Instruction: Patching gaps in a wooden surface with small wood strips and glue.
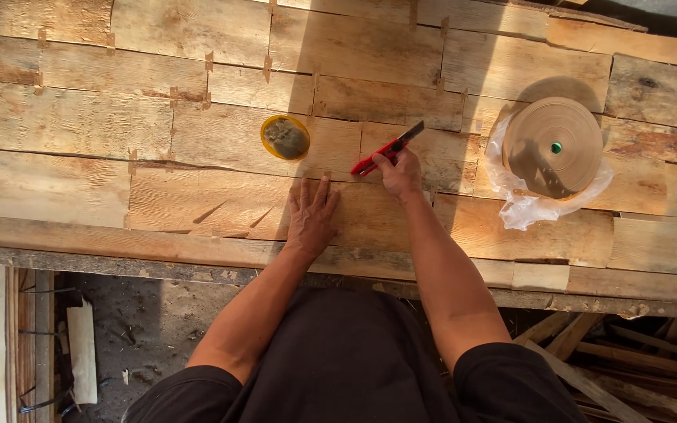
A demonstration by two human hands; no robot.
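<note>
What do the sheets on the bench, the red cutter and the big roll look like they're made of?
Sheets: thin rough wood veneer, unfinished; grain, knots and splits show.
Cutter in the right hand: glossy red plastic body, probably a dark metal blade.
Roll: matte tan tape, likely paper, resting on clear crinkled plastic film.

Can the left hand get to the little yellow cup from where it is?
Probably yes. The left hand lies flat on the wooden sheets, and the yellow cup sits just beyond its fingertips with only bare wood between them.
</note>
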